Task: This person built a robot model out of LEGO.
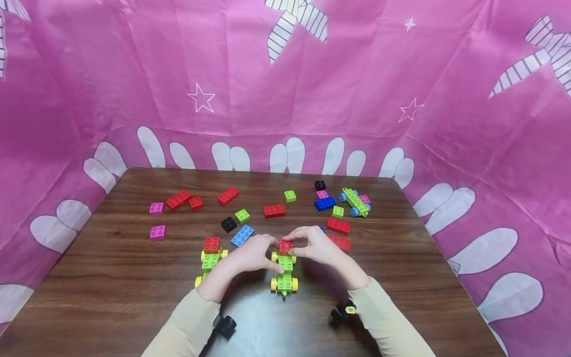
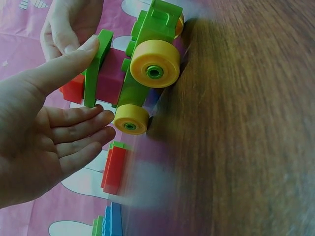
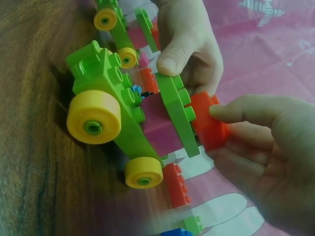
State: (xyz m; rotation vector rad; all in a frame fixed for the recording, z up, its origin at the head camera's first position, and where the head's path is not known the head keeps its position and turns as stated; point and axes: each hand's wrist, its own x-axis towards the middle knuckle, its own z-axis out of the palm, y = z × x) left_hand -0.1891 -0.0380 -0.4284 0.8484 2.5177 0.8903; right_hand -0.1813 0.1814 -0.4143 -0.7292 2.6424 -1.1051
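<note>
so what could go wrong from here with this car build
The near end of the green plate seems to overhang the purple block, so pressure there from the left hand might tip it loose. The car stands on yellow wheels, so it may roll if the right hand pushes the red brick unevenly. The left wrist partly hides the second car in the head view and might knock it.

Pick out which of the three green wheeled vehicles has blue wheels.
The blue-wheeled vehicle, at back right in the head view. The other two, the central vehicle whose red brick the right hand pinches and the left vehicle, have yellow wheels.
</note>
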